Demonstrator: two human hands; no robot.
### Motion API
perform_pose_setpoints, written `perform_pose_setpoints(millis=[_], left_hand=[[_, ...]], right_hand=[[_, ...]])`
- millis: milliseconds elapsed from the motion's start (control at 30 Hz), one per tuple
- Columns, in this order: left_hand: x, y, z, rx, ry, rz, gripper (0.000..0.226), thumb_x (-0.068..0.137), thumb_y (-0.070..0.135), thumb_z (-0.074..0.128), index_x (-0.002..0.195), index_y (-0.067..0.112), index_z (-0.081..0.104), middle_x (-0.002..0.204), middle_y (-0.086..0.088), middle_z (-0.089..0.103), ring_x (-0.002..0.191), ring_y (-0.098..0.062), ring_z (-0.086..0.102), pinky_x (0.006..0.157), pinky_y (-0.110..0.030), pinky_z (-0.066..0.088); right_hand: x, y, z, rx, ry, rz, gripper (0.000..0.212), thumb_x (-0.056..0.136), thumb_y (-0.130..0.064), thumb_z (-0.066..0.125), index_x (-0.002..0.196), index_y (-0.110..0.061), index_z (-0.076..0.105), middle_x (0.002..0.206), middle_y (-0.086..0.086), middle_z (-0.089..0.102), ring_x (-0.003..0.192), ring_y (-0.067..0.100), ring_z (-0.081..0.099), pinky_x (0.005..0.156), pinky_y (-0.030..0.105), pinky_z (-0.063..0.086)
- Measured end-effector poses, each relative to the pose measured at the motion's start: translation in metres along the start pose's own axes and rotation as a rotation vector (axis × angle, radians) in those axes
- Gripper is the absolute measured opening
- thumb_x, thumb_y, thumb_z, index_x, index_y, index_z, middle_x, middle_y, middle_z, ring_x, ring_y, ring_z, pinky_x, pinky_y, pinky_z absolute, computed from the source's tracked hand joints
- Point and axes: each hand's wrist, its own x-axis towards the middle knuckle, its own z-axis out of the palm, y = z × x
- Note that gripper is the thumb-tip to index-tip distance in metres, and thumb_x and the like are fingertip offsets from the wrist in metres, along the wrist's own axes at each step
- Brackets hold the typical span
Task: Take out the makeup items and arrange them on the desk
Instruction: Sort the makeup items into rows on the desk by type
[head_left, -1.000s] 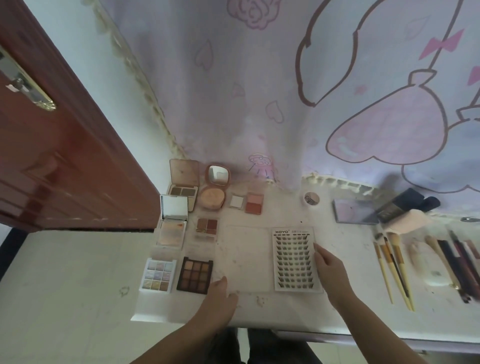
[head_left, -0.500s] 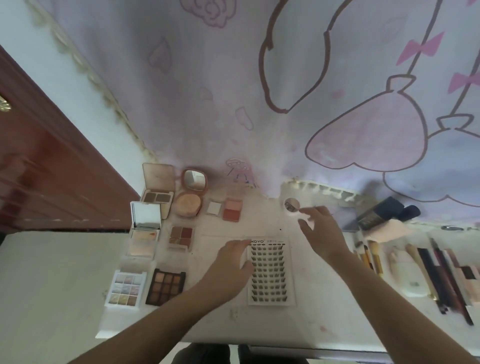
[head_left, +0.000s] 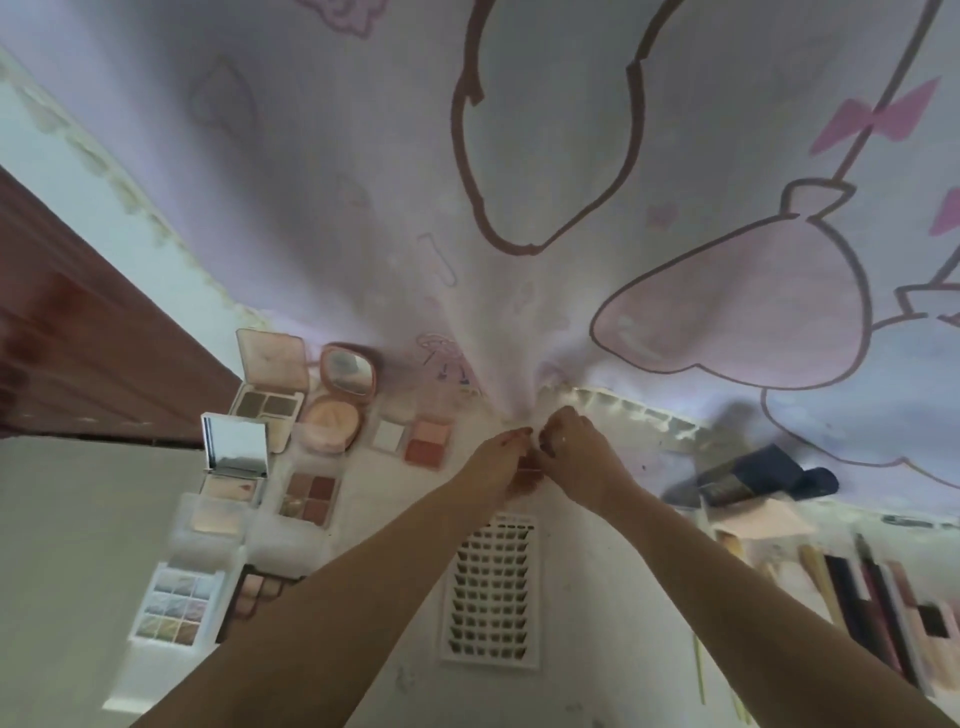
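Observation:
My left hand (head_left: 496, 462) and my right hand (head_left: 576, 454) meet at the back middle of the white desk (head_left: 597, 597), close to the curtain. Both pinch a small item (head_left: 527, 470) between their fingertips; it is mostly hidden and looks reddish. Just in front of the hands lies a white lash tray (head_left: 491, 587). Open palettes are laid out on the left: a pale nine-pan palette (head_left: 174, 608), a quad (head_left: 309, 499), a blush duo (head_left: 428, 441), a round compact (head_left: 332, 415) and a mirrored compact (head_left: 236, 452).
A pink cartoon curtain (head_left: 519, 208) hangs down to the desk's back edge. Brushes and pencils (head_left: 872, 597) lie at the right, behind them a dark bottle (head_left: 769, 478). A brown door (head_left: 78, 353) stands at the left.
Both hands left the lash tray and moved to the back of the desk. The right hand reached a small round pot there, and now both hands pinch an item together.

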Motion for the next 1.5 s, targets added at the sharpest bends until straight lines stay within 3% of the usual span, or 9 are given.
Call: perform_pose_setpoints(millis=[100, 233, 767, 900, 1000, 1133, 1233, 1333, 1500], left_hand=[[-0.02, -0.003, -0.013, -0.234, -0.162, -0.007, 0.034, 0.101, 0.023, 0.041, 0.122, 0.002, 0.058, 0.114, -0.018, 0.066, 0.097, -0.03, 0.066, 0.088, -0.036, 0.055], [-0.046, -0.009, -0.026, -0.245, -0.245, -0.009, 0.038, 0.102, 0.026, 0.038, 0.122, -0.001, 0.055, 0.113, -0.02, 0.065, 0.097, -0.029, 0.065, 0.091, -0.037, 0.053], [-0.098, -0.011, -0.086, -0.264, -0.435, -0.308, 0.048, 0.092, 0.044, 0.047, 0.113, 0.001, 0.053, 0.083, -0.018, 0.06, 0.059, -0.018, 0.06, 0.05, -0.021, 0.053], [-0.097, -0.017, -0.096, -0.435, -0.407, -0.241, 0.044, 0.084, 0.039, 0.052, 0.107, 0.001, 0.054, 0.086, -0.021, 0.061, 0.063, -0.02, 0.062, 0.045, -0.02, 0.052], [-0.088, -0.016, -0.092, -0.465, -0.334, -0.083, 0.033, 0.085, 0.025, 0.056, 0.111, 0.005, 0.057, 0.096, -0.019, 0.065, 0.077, -0.023, 0.067, 0.063, -0.026, 0.059], [-0.064, -0.013, -0.081, -0.107, -0.177, 0.084, 0.026, 0.088, 0.004, 0.06, 0.113, 0.005, 0.055, 0.112, -0.014, 0.064, 0.096, -0.019, 0.065, 0.079, -0.027, 0.057], [-0.043, -0.011, -0.073, 0.393, 0.022, 0.237, 0.043, 0.08, 0.017, 0.072, 0.118, 0.013, 0.052, 0.113, -0.002, 0.064, 0.097, -0.008, 0.061, 0.076, -0.015, 0.051], [-0.021, -0.008, -0.059, 0.737, 0.227, 0.355, 0.044, 0.078, 0.022, 0.068, 0.117, 0.017, 0.05, 0.102, 0.008, 0.057, 0.095, -0.007, 0.056, 0.071, -0.013, 0.042], [0.004, -0.011, -0.049, 1.485, 0.417, 0.514, 0.044, 0.083, 0.038, 0.056, 0.122, 0.018, 0.047, 0.124, 0.0, 0.054, 0.123, -0.021, 0.042, 0.098, -0.035, 0.028]], right_hand=[[-0.02, -0.011, -0.009, 0.381, -0.093, 0.085, 0.043, 0.085, -0.043, 0.063, 0.12, -0.022, 0.049, 0.102, -0.001, 0.062, 0.09, 0.015, 0.063, 0.073, 0.027, 0.053], [-0.047, -0.026, -0.012, 0.15, -0.141, -0.085, 0.042, 0.09, -0.046, 0.053, 0.119, -0.016, 0.059, 0.105, -0.002, 0.065, 0.09, 0.011, 0.06, 0.071, 0.018, 0.046], [-0.098, -0.061, -0.018, 0.149, -0.311, -0.433, 0.045, 0.081, -0.022, 0.072, 0.118, -0.036, 0.05, 0.116, -0.023, 0.049, 0.107, -0.005, 0.052, 0.091, 0.014, 0.047], [-0.085, -0.055, -0.03, 0.391, -0.306, -0.282, 0.042, 0.078, -0.017, 0.075, 0.11, -0.034, 0.053, 0.116, -0.009, 0.058, 0.102, 0.001, 0.061, 0.086, 0.02, 0.052], [-0.058, -0.034, -0.023, 0.672, -0.213, -0.046, 0.042, 0.079, -0.012, 0.074, 0.115, -0.012, 0.054, 0.113, 0.013, 0.061, 0.097, 0.019, 0.065, 0.087, 0.034, 0.055], [-0.033, -0.008, 0.001, 0.612, -0.02, 0.13, 0.044, 0.078, -0.025, 0.076, 0.113, -0.012, 0.052, 0.105, 0.004, 0.064, 0.093, 0.017, 0.065, 0.086, 0.034, 0.054], [-0.026, -0.005, 0.016, 0.447, 0.055, 0.106, 0.044, 0.079, -0.027, 0.074, 0.113, -0.019, 0.048, 0.105, -0.004, 0.059, 0.094, 0.01, 0.057, 0.067, 0.012, 0.043], [-0.016, 0.0, 0.028, 0.306, 0.039, 0.082, 0.043, 0.085, -0.023, 0.066, 0.121, -0.02, 0.044, 0.113, -0.001, 0.057, 0.091, 0.011, 0.055, 0.061, 0.011, 0.039], [-0.004, 0.007, 0.03, -0.157, 0.038, -0.095, 0.056, 0.09, -0.033, 0.057, 0.14, -0.017, 0.035, 0.14, 0.0, 0.043, 0.126, 0.019, 0.041, 0.1, 0.029, 0.038]])
